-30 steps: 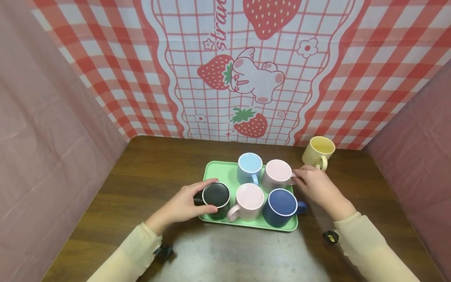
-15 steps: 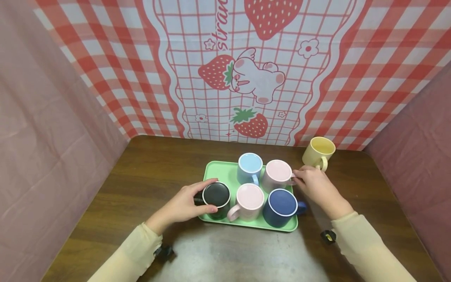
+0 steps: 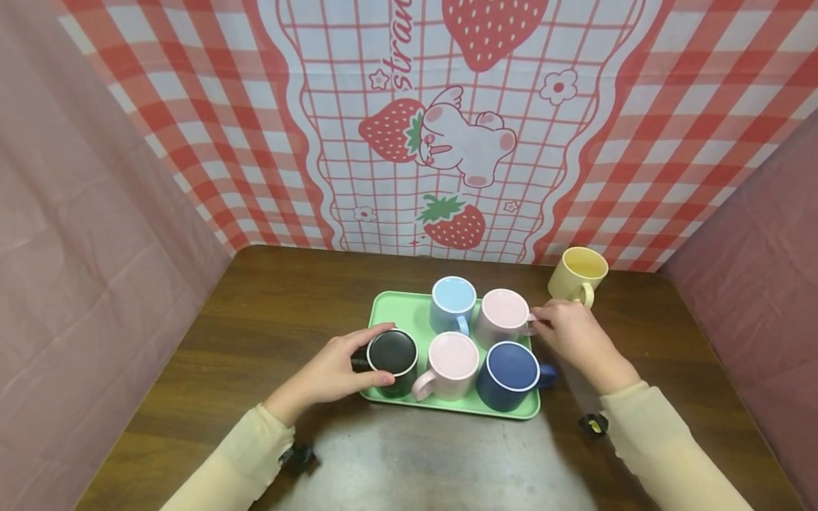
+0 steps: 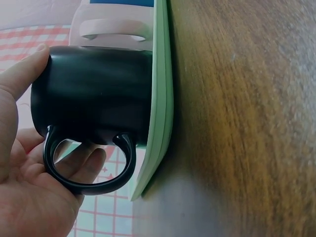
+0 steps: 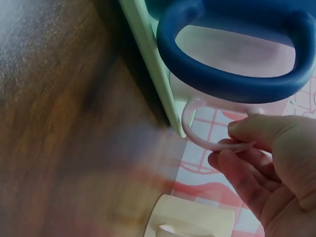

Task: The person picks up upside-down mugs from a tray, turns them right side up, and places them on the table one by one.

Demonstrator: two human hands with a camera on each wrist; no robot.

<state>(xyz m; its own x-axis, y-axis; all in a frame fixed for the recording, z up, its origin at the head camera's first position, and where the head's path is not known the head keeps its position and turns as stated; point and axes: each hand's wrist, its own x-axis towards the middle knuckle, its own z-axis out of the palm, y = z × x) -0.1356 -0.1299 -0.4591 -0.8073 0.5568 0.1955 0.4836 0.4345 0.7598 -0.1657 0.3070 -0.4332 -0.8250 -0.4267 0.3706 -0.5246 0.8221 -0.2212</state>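
Observation:
On a light green tray (image 3: 395, 312) stand several mugs with flat, white-ringed bases facing up. My left hand (image 3: 332, 367) grips the black mug (image 3: 393, 353) at the tray's front left, thumb on the near side and fingers on the far side. In the left wrist view, the black mug's handle (image 4: 91, 189) lies toward my palm. My right hand (image 3: 575, 341) pinches the handle of the rear pink mug (image 3: 505, 310) between thumb and fingers. A front pink mug (image 3: 452, 356), a navy mug (image 3: 513, 366) and a light blue mug (image 3: 454, 294) stand between my hands.
An upright yellow mug (image 3: 577, 275) stands off the tray on the wooden table (image 3: 287, 298), just beyond my right hand. A red-and-white strawberry cloth (image 3: 434, 142) hangs along the back. Pink cloth (image 3: 96, 177) covers both sides.
Almost nothing differs. My right forearm has shifted very slightly to the left; both hands keep their holds and the mugs stay in place.

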